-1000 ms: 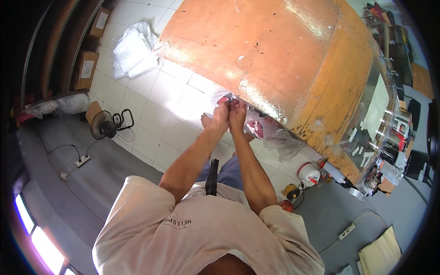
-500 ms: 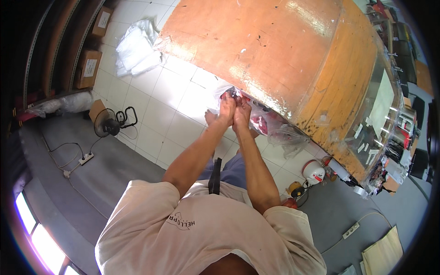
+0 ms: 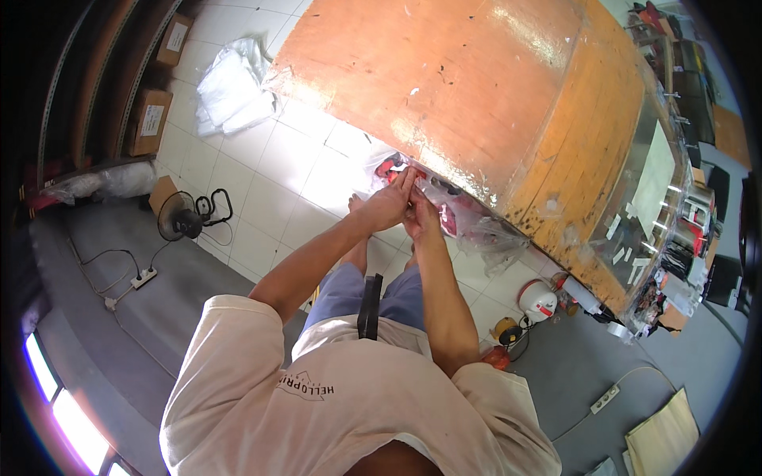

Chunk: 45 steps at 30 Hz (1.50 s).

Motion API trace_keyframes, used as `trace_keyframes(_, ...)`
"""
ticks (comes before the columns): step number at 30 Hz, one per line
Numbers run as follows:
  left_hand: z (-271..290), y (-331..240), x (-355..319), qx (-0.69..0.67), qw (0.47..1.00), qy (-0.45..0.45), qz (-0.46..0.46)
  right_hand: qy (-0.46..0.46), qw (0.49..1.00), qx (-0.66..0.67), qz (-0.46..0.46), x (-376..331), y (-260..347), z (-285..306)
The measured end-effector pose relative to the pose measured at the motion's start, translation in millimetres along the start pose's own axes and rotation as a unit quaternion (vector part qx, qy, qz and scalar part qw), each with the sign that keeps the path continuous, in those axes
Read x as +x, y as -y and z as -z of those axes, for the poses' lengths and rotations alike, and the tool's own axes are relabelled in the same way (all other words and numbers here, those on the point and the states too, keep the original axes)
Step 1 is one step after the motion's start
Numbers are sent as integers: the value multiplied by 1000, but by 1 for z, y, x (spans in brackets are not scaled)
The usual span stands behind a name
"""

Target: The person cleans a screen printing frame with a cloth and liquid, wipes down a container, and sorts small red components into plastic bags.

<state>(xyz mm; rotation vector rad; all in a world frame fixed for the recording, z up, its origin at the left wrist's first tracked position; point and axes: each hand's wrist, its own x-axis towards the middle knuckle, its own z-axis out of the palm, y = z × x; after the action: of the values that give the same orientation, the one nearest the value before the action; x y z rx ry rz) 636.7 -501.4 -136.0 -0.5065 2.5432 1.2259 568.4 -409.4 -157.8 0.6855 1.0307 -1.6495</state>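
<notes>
At the near edge of the wooden table (image 3: pixel 429 87) my two hands meet. My left hand (image 3: pixel 387 206) reaches across from the left, its fingers pressed together and pointing at the table edge. Beside and partly under it is my right hand (image 3: pixel 424 217), its fingers bent in toward the left ones. What they pinch between them is too small and hidden to make out. Just beyond the fingertips a red and dark bundle (image 3: pixel 389 166) shows in clear plastic, below the tabletop. More red pieces (image 3: pixel 448 220) lie inside a clear plastic bag (image 3: pixel 494 239) right of my hands.
Folded clear plastic sheets (image 3: pixel 232 89) lie on the white tiled floor (image 3: pixel 246 174) at the far left. A black fan (image 3: pixel 186 223) and a power strip (image 3: pixel 144 278) are on the left. A white and red round appliance (image 3: pixel 537 301) stands by the table's right end. Shelves hold cardboard boxes (image 3: pixel 149 120).
My left hand has turned across and over the right one, with its elbow farther out. The red bundle by the table edge is more exposed, and more of my legs shows.
</notes>
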Motion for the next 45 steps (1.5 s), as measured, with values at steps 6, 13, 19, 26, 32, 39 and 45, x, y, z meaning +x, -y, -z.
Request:
trace_keyframes(6,-9,17,-5,-3,1000,6,-3,-10,997,-18,68,10,-5,-8)
trace_keyframes(13,7,3,9,-297,953,36,51,-50,982,-135,125,3,-7,-1)
trace_keyframes(19,-9,-11,-11,-264,941,-211,-32,45,997,56,13,21,0,-11)
trace_keyframes(26,-31,9,12,-245,902,-325,140,102,974,204,-9,-25,-4,-24)
trace_keyframes(32,16,-5,30,-674,622,-198,346,154,907,-353,171,-26,1,-12)
trace_keyframes(39,-20,23,26,-397,863,-240,203,83,369,-843,383,-11,-7,-20)
trace_keyframes(45,-19,91,43,-56,986,-6,160,196,496,-787,310,-8,22,-42)
